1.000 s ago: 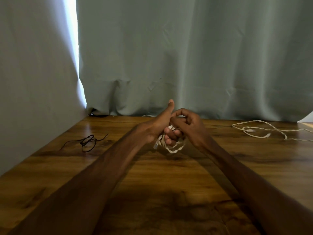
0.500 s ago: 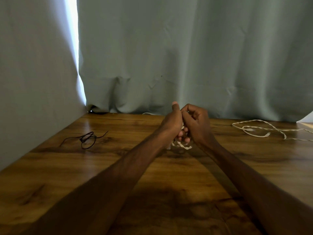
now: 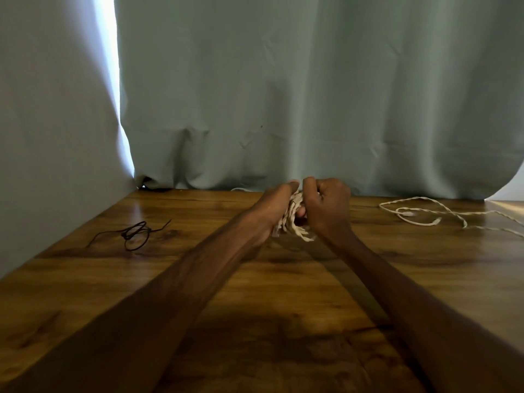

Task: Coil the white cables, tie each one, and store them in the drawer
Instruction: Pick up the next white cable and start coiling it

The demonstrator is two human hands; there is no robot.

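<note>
A coiled white braided cable (image 3: 295, 219) is bunched between both hands above the wooden table (image 3: 198, 279), near its far edge. My left hand (image 3: 276, 207) grips the coil from the left, thumb raised along its top. My right hand (image 3: 329, 208) has its fingers curled round the coil's right side. Most of the coil is hidden by the fingers; a few loops hang out below. A second white cable (image 3: 419, 215) lies loose and uncoiled on the table at the far right. No drawer is in view.
A thin black cord (image 3: 136, 234) lies in a loose tangle on the table's left side. Grey-green curtains (image 3: 283, 95) hang along the back and left edges of the table. A pale surface (image 3: 510, 202) shows at the far right corner.
Both hands have moved away from me toward the curtain with the coil. They have closed in tighter, so less of the coil shows than before.
</note>
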